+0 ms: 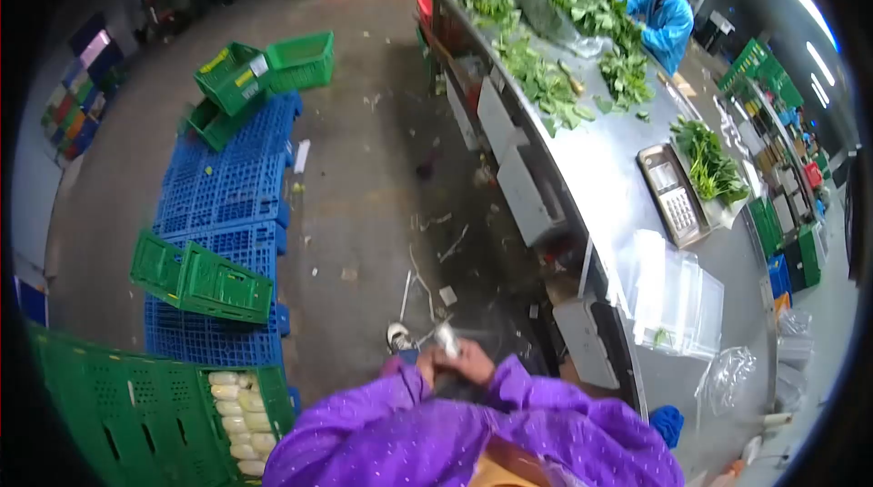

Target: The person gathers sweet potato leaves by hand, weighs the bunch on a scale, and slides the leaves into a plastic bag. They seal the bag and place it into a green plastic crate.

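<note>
Both hands are meeting close to the chest: the left hand [427, 365] and right hand [474, 361] are clenching their fingers around a small pale object [446, 339], too blurred to identify. Purple sleeves [455, 432] are framing them. Wrapped pale produce [238, 421] is already lying in the green crate [136, 414] at the left; loose greens [546, 78] are waiting on the steel bench [618, 187], so much work seems left.

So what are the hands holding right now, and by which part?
Both hands are clasped together around a small whitish thing; only its upper end shows above the fingers. What it is cannot be told.
</note>
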`<control>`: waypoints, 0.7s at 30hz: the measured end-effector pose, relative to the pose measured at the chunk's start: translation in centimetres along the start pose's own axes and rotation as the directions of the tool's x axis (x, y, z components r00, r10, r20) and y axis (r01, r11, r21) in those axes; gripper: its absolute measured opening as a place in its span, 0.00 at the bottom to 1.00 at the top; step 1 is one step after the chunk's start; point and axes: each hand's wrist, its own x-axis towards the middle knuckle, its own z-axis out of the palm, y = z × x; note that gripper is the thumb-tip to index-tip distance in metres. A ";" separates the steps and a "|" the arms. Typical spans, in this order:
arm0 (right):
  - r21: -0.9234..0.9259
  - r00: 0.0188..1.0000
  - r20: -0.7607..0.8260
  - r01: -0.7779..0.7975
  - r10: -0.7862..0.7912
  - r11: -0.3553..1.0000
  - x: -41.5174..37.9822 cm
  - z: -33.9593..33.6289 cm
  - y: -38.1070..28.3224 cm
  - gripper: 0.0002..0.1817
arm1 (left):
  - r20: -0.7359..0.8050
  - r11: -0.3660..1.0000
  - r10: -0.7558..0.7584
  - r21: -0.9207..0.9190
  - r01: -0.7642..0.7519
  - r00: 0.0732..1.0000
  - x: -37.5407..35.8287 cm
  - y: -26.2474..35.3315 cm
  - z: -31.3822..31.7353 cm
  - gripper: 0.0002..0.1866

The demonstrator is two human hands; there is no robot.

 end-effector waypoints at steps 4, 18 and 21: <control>0.211 0.934 -0.357 0.069 0.011 0.975 9.0 -1.0 -8.1 0.09 | -0.097 0.974 0.153 0.181 -0.134 0.983 5.7 13.2 -1.0 0.14; -0.043 0.579 -0.774 0.358 -0.258 0.933 51.2 -22.6 -21.0 0.11 | -0.491 0.928 0.373 0.189 -0.322 0.787 28.2 43.3 -6.5 0.09; 0.028 0.589 -0.793 0.290 -0.155 0.957 58.0 -27.4 -22.7 0.10 | -0.536 0.943 0.331 0.224 -0.247 0.776 31.5 47.8 -5.3 0.08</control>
